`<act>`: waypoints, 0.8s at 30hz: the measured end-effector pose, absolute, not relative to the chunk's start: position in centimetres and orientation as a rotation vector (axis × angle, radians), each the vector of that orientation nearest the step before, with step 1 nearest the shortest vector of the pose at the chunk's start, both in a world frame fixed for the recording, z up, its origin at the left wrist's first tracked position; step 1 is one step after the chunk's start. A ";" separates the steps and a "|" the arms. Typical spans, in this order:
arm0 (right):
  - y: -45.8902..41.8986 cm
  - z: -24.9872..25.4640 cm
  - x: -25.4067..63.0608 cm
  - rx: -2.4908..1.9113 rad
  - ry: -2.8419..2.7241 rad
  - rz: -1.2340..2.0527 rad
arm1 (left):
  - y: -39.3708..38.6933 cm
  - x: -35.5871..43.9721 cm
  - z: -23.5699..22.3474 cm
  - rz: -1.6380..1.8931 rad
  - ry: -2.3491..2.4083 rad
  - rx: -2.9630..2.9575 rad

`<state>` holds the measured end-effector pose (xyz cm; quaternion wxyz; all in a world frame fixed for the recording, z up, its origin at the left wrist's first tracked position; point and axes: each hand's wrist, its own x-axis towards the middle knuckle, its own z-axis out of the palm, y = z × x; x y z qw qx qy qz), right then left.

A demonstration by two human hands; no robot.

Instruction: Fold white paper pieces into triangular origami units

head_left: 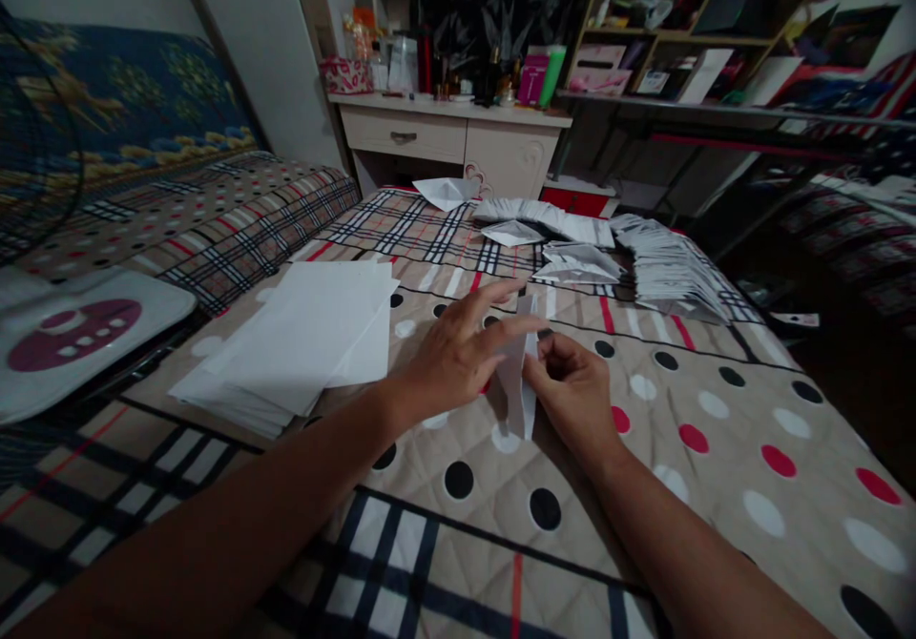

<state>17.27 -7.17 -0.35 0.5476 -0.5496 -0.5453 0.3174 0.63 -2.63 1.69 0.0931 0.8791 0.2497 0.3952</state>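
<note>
My right hand pinches a folded sheet of white paper by its right side, thumb in front. The paper stands upright on edge, narrow and creased, just above the bedspread. On its other side is my left hand, its fingers stretched out and apart. One left finger reaches across the paper's upper part; whether it presses on it I cannot tell. Left of my hands lies a stack of flat white sheets, loosely fanned.
Folded white papers stand in a long packed row at the bed's far right. Nearer lie loose folded pieces, with another at the far edge. A plaid and dotted bedspread covers the bed. Beyond is a white dresser.
</note>
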 end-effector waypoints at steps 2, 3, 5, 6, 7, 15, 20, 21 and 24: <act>-7.1 -0.3 17.4 -1.311 -1.307 0.713 | -2.9 0.4 2.2 1.123 0.693 2.862; -7.1 -0.3 17.4 -1.317 -1.317 0.694 | -3.0 0.4 2.3 1.103 0.695 2.933; -7.1 -0.3 17.5 -1.330 -1.344 0.641 | -3.1 0.3 2.4 1.108 0.732 2.996; -7.1 -0.3 17.5 -1.337 -1.360 0.604 | -3.1 0.4 2.5 1.128 0.756 3.007; -7.2 -0.2 17.5 -1.344 -1.379 0.562 | -3.2 0.4 2.5 1.141 0.779 3.015; -7.8 0.4 17.7 -1.349 -1.512 0.293 | -3.8 1.0 2.7 0.933 0.953 3.052; -7.9 0.4 17.6 -1.334 -1.519 0.363 | -3.7 0.9 2.3 0.771 0.998 3.057; -7.8 0.4 17.6 -1.330 -1.516 0.378 | -3.7 0.9 2.3 0.729 1.009 3.058; -7.6 0.2 18.0 -1.354 -1.452 0.407 | -3.5 0.6 2.6 0.632 1.029 3.042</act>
